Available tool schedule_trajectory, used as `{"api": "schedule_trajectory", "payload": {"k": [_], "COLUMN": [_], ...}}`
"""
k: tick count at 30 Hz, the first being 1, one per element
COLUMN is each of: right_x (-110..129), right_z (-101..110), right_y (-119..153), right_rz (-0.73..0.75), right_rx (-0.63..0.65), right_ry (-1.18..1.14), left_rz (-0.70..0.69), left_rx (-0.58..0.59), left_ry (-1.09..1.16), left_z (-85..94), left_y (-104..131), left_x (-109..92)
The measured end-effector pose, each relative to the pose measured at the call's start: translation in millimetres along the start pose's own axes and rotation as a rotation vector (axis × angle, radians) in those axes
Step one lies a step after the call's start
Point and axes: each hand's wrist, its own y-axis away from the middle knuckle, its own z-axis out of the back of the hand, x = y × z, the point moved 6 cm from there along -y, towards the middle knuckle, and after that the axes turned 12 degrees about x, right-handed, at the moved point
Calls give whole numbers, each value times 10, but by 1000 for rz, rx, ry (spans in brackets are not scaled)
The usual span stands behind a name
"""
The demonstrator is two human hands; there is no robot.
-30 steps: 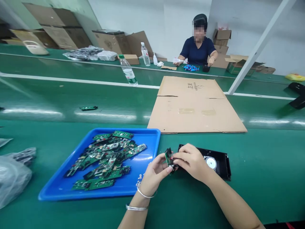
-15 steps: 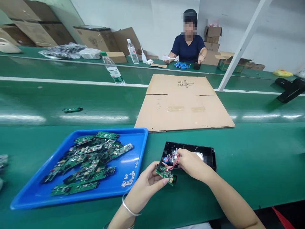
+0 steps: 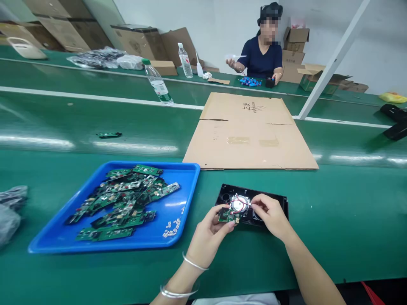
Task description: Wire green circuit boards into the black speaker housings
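Note:
A small green circuit board [image 3: 228,215] sits pinched in my left hand [image 3: 208,235], just over the near edge of a black plastic housing [image 3: 280,199] lying on the green belt. A round silver speaker [image 3: 239,203] sits in that housing. Thin red and white wires [image 3: 244,204] run across the speaker, and my right hand [image 3: 270,214] pinches them at its right side. Left of my hands lies a blue tray [image 3: 178,231] piled with several green circuit boards [image 3: 122,207] and a few small white parts [image 3: 171,225].
A flat cardboard sheet [image 3: 251,135] lies behind the housing. A water bottle [image 3: 158,83] stands further back, and a lone board [image 3: 109,135] lies on the belt. A person in a dark shirt [image 3: 261,59] works across the line. Plastic bags [image 3: 9,209] sit at the left edge.
My left hand has carried the small board up over the housing's near edge. My right hand has shifted right, drawing the wires across the speaker, which now shows uncovered.

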Motion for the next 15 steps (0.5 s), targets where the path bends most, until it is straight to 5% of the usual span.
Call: {"api": "schedule_trajectory", "payload": {"k": [9,15], "right_x": [103,156], "right_z": [-158,-179], "right_y": [33,50], "right_rz": [133,164], "right_rx": [-4,-58], "right_ry": [384,394], "left_rz": [-148,-194], "left_rx": [-76,-103], "left_ry": [-139,-219], "left_z": [-96,-88], "left_y": [-85,-78], "left_x": [3,-4]}}
